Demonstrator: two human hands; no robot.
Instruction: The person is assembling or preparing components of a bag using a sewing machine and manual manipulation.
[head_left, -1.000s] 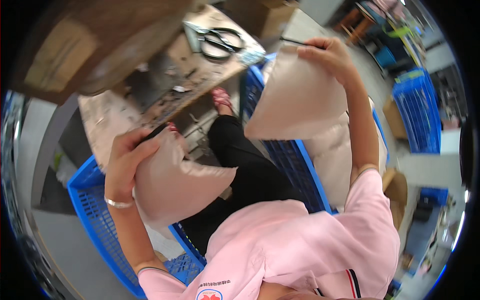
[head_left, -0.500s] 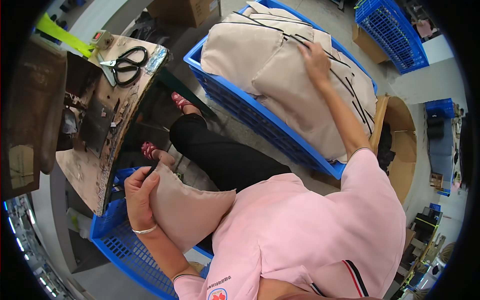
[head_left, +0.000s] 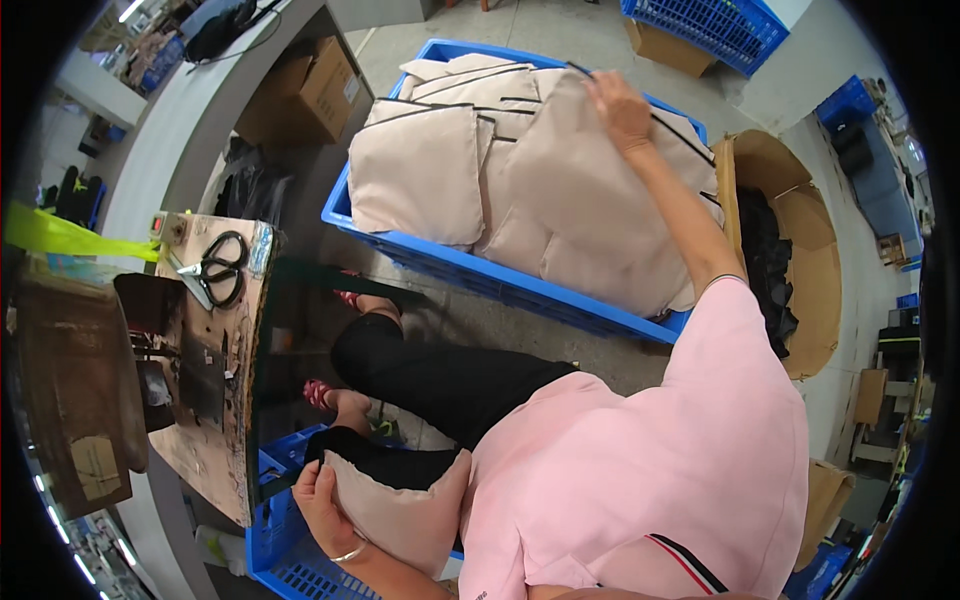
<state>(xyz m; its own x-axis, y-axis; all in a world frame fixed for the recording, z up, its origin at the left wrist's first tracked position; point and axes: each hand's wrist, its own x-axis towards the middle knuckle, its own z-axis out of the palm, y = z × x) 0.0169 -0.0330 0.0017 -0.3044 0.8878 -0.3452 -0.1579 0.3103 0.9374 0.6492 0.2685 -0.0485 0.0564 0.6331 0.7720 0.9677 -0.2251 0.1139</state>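
Note:
My left hand is closed on the edge of a beige fabric piece, which lies against my lap with a black side folded into view along its top. Out over a large blue crate, my right hand pinches the far, black-trimmed edge of a beige fabric panel. Its fingertips are partly hidden by the cloth. Under and beside that panel are several similar panels with black edging, heaped above the crate's rim.
At my left stands a worn wooden worktable with black-handled scissors on it. Below it sits a second blue crate. An open cardboard box with dark material stands right of the large crate. Another carton is farther back.
The view has turned left. My right hand has shifted to the panel's far edge, and that panel now lies differently on the heap. The left hand's piece has tipped, showing its black side.

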